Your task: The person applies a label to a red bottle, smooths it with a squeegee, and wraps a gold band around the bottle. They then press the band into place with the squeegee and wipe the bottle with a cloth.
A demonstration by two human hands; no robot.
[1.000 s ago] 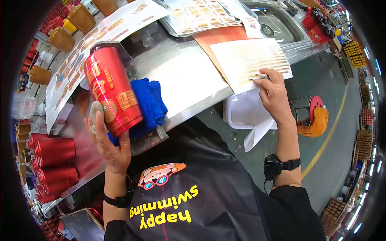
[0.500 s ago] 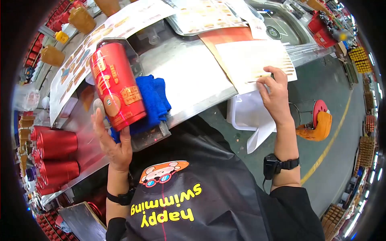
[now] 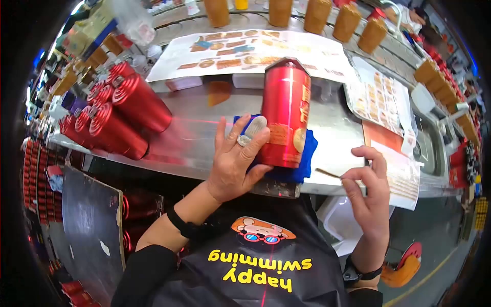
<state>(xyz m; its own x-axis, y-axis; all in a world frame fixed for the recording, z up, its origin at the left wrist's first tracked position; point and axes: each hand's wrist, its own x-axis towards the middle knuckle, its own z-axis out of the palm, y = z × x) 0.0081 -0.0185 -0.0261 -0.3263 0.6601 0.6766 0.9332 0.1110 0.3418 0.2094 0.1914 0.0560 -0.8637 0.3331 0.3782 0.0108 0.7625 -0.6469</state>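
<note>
Basically left hand (image 3: 232,163) gripped the red can (image 3: 284,117) — lying on the blue cloth (image 3: 303,161); right hand (image 3: 369,194) pinched a thin strip (image 3: 328,174) — probably a gold sticker.

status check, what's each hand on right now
Left hand gripping red can on blue cloth. Right hand pinching thin gold strip beside it. Nothing between strip and can.
</note>
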